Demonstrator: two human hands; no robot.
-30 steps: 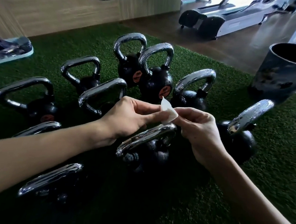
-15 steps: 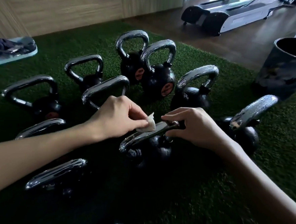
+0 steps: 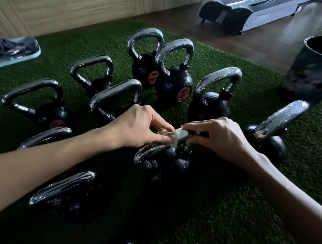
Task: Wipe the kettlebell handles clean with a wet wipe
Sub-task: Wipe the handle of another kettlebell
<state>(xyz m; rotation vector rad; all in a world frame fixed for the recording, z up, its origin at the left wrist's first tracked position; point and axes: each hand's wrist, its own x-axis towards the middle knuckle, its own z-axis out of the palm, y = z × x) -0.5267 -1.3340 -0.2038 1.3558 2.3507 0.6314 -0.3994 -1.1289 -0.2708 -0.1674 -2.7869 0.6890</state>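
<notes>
Green artificial turf point(image 3: 226, 212) covers most of the floor, with a pale wood-panelled wall point(image 3: 69, 3) behind it and dark wooden flooring beyond its far edge. On that flooring stands the base of a treadmill point(image 3: 240, 15). A dark round bin point(image 3: 316, 69) sits at the turf's right edge.

Black kettlebells with chrome handles stand clustered on the turf — two with orange labels at the back point(image 3: 174, 82), touching or nearly so, one just right of them point(image 3: 211, 104), another far right point(image 3: 269, 142), and several along the left point(image 3: 34, 101). The right-side handles look speckled. At the far left a pale blue tray point(image 3: 33, 55) holds dark cloth point(image 3: 1, 47).

Both bare forearms reach in to the centre kettlebell point(image 3: 165, 164), which is upright on the turf. The right hand point(image 3: 220, 137) grips the right end of its handle point(image 3: 150, 151), fingers curled over the bar and thumb beneath. The left hand point(image 3: 137, 127) pinches the wet wipe point(image 3: 171, 136) between thumb and fingertips — the small white wipe is crumpled and pressed on top of the bar, between the two hands, just touching the right forefinger.
</notes>
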